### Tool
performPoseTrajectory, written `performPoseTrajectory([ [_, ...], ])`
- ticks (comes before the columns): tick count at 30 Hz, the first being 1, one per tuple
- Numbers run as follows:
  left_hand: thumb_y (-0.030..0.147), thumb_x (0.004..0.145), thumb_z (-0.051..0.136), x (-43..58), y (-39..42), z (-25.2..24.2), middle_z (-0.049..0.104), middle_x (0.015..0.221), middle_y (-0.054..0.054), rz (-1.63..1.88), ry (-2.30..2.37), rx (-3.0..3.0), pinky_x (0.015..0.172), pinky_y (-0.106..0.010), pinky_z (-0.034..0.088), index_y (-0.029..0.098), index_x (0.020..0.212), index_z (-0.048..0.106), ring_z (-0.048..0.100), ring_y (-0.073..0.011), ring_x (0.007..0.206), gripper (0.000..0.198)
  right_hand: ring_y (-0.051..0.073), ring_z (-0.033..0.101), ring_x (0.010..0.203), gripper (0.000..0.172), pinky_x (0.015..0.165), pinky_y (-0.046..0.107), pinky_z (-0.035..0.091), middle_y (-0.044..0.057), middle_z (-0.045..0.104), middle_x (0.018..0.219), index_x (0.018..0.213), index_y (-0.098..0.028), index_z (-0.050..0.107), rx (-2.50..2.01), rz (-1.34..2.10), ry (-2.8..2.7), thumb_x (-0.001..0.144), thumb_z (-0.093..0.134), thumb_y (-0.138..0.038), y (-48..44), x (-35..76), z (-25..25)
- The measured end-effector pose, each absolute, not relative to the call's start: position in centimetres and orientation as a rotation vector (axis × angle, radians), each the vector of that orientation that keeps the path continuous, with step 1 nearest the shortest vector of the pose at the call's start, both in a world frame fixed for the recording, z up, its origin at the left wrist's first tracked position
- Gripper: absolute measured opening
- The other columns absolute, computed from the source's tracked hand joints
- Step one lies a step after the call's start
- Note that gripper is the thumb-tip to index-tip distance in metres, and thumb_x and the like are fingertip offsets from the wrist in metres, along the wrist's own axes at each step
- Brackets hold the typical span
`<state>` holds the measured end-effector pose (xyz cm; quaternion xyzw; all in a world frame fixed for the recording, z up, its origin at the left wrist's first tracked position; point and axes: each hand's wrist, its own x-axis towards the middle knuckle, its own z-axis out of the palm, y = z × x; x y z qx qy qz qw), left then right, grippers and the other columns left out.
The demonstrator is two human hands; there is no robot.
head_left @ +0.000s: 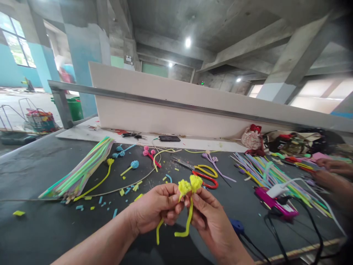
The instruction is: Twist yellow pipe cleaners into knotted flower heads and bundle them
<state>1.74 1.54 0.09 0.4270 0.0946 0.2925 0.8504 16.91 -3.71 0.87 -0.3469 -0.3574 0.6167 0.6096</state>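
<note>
Hands: two; the left hand (pixel 158 206) and right hand (pixel 208 211) meet fingertip to fingertip.
Grip: left fingers pinched on the left yellow chenille flower (pixel 184 187), right fingers pinched on the right yellow chenille flower (pixel 196 182), each just under its head.
Yellow heads: two, side by side at the top of the grip.
Stems: two visible tails below the grip, long axes roughly upright; heads point up and away from the person, tails down, the right one hooking leftward at its foot. Fingers cover the middle, so whether the stems are joined is hard to say.
Scissors: one pair of scissors (pixel 193 168), just beyond the grip, blades pointing away to the left.
Finished-looking pieces: one blue pompom flower (pixel 134 164) and one pink sprig (pixel 151 155) beyond the grip to the left; one lilac sprig (pixel 213 163) beyond it to the right.
Stem bundles: two; left bundle (pixel 82 167) and right bundle (pixel 271 171), either side of the grip.
Power strip: one magenta power strip (pixel 288 211), right of the grip on the dark worktop (pixel 68 228).
</note>
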Motion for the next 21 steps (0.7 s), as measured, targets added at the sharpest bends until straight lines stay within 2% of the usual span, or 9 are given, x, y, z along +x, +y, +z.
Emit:
performPoseTrajectory([
  [3,0.024,0.085,0.054,1.78,1.48,-0.19,0.048,0.064,0.001,0.595,0.207,0.895,0.040,-0.016,0.018,0.013,0.079,0.051,0.030,-0.0005,0.041,0.013,-0.002,0.031,0.035,0.012,0.036,0.012,0.019,-0.002,0.061,0.064,0.080,-0.021,0.067,-0.799,1.360,-0.791,0.072,0.074,-0.025,-3.58,17.01,1.05],
  [8,0.025,0.084,0.056,1.80,1.40,-0.35,0.047,0.065,0.003,0.577,0.251,0.924,0.038,-0.017,0.013,0.015,0.081,0.050,0.025,0.0005,0.038,0.012,0.001,0.031,0.037,0.029,0.035,0.015,0.017,-0.002,0.057,0.058,0.091,-0.020,0.069,-0.896,1.327,-0.912,0.066,0.078,-0.029,-3.40,17.44,1.45],
  [13,0.027,0.082,0.058,1.93,1.29,-0.12,0.050,0.065,0.003,0.626,0.317,0.957,0.035,-0.015,0.015,0.016,0.081,0.051,0.031,-0.0002,0.037,0.013,0.002,0.031,0.038,0.025,0.036,0.017,0.016,-0.002,0.054,0.057,0.088,-0.020,0.070,-0.975,1.296,-0.936,0.066,0.077,-0.031,-3.39,17.80,1.30],
  [21,0.031,0.071,0.070,2.26,1.35,-0.52,0.054,0.060,0.005,0.728,0.399,1.060,0.032,-0.013,0.021,0.016,0.077,0.052,0.037,-0.0010,0.035,0.024,0.001,0.032,0.037,0.022,0.035,0.016,0.015,-0.003,0.054,0.059,0.084,-0.019,0.068,-1.026,1.271,-0.945,0.068,0.076,-0.032,-3.38,17.45,1.02],
])
